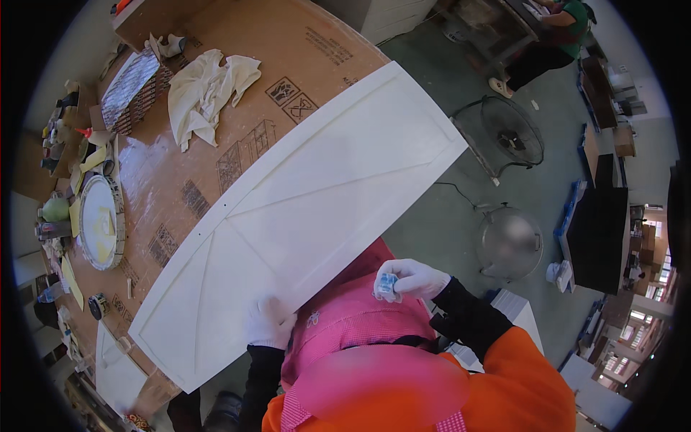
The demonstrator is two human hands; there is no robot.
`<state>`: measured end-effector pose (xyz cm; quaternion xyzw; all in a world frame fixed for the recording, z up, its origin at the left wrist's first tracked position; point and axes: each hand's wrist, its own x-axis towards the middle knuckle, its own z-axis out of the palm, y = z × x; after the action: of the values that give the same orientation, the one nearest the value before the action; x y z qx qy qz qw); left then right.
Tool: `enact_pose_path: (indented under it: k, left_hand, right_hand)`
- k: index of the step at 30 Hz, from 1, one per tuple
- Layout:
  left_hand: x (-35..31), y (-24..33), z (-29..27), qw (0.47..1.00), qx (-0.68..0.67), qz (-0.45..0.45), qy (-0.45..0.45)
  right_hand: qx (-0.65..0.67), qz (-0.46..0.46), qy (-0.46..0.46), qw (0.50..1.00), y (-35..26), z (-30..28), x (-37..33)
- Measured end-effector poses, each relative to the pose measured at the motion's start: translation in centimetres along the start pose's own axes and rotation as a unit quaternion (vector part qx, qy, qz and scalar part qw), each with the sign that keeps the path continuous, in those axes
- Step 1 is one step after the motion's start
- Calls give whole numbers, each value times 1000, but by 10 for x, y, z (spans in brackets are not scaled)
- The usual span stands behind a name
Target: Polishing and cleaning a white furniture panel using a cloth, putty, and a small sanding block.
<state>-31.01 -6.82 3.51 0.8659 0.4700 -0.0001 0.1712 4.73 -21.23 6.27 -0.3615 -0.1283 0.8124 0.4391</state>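
A long white panel (324,173) with a curved far edge and thin raised strips lies slantwise before me, partly on the cardboard-covered table. My left hand (271,322), in a white glove, touches the panel at its near edge. Its fingers blur into the white surface, so their pose is unclear. Over my pink apron (345,317), right of the panel, my right hand (422,279) is closed in a white glove. Its fingertips pinch a small blue-and-white block (387,286), apart from the panel.
On the table (302,43) lie a cream cloth (209,93), a round white tray (101,222) and a tape roll (98,306). Bottles and cluttered boxes line the left side. Two floor fans (509,243) stand to the right. A person (554,36) works at the far right.
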Motion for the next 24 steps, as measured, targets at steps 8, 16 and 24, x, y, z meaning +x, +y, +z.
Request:
enact_pose_path:
  k: [8,16,24]
  left_hand:
    - [91,11,-48,975,-213,-57,-17]
    - [240,33,-19,991,-39,28,124]
    - [306,32,59,968,110,-149,167]
  right_hand:
    - [29,-104,165,980,-44,-54,-57]
    - [-177,-144,330,916,-139,-147,-52]
    - [-4,-77,38,996,-107,-127,71]
